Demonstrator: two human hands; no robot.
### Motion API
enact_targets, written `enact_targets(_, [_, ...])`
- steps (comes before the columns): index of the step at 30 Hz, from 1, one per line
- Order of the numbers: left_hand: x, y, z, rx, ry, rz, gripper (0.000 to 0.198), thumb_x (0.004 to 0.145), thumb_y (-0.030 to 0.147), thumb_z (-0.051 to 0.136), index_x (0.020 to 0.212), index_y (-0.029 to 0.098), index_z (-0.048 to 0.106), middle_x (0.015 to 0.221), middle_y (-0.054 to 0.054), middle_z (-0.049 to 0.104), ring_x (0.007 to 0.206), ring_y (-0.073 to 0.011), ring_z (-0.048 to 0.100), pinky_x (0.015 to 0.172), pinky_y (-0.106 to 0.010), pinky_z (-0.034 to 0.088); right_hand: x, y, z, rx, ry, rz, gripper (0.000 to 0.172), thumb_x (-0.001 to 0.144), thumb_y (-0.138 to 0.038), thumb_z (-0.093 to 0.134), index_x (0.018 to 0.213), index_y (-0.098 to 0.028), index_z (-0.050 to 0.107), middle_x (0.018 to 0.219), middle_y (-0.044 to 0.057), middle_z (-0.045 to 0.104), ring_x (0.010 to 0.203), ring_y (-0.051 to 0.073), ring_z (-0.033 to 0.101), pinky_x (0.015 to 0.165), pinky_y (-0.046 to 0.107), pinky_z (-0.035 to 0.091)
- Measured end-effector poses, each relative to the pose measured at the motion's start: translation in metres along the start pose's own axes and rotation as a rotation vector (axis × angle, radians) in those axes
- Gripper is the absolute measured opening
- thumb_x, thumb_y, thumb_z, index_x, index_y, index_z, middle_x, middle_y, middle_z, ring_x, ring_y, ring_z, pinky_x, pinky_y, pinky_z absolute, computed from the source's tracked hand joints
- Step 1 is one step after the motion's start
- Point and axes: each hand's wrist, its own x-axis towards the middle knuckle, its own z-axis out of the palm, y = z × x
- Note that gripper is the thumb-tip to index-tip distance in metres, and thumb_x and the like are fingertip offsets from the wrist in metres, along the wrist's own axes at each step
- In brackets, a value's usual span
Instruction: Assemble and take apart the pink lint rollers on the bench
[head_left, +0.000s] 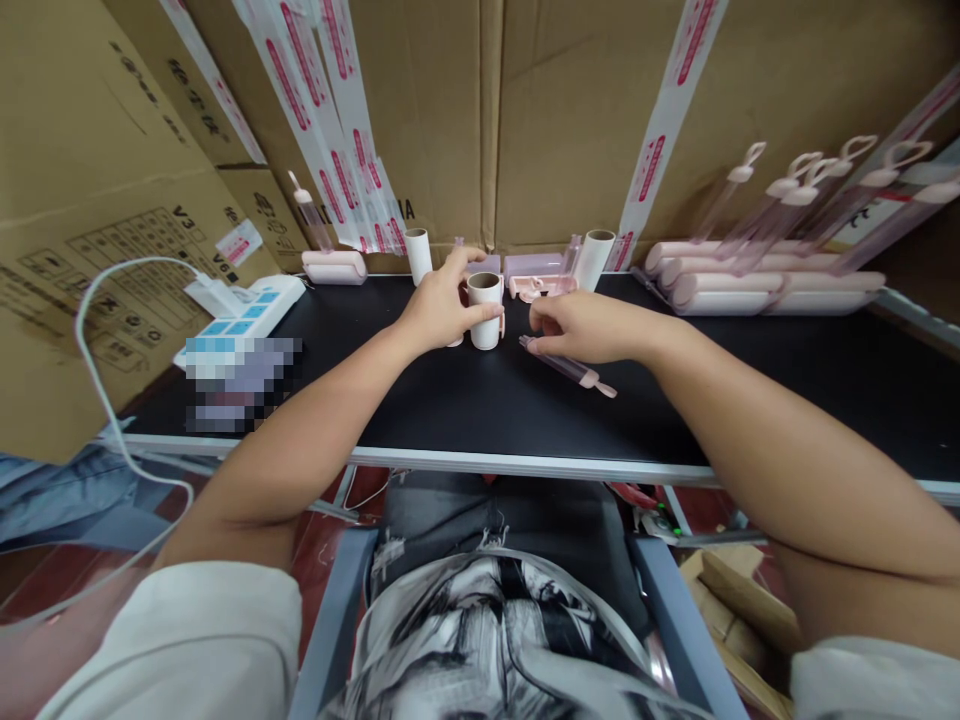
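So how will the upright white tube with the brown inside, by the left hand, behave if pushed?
The white tube looks like hollow cardboard, so probably light and fairly stiff. Standing tall on a narrow base, it may tip; being round, it could then roll.

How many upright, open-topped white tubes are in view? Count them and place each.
3: first tube beyond the left hand, second tube at that hand, third tube beyond the right hand. More may be hidden.
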Motion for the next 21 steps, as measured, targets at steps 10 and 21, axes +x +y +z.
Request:
enact_targets(10, [0.001,0.006,-0.008,0.054,-0.129,-0.018,0.054,0.077,0.031,0.090,0.126,0.021,0.070,0.101,-0.004,0.076,0.084,-0.0195,0.068,0.084,-0.036,0.056,0.001,0.000,0.001,0.009,0.036,-0.004,0.020,0.094,-0.040,0.074,0.098,-0.022,0.066,0.093,0.005,0.075,0.078,0.022,0.064,0.069,0.033,0.038])
enact_targets(21, [0.009,-0.005,-0.023,-0.291,0.005,-0.283,0.042,0.080,0.031,0.092,0.110,0.020,0.065,0.089,-0.001,0.074,0.076,-0.0156,0.069,0.077,-0.032,0.060,0.009,-0.002,0.023,0.246,0.345,-0.330,0.054,0.089,-0.029,0.076,0.141,-0.022,0.065,0.131,0.013,0.077,0.104,0.031,0.074,0.094,0.046,0.058])
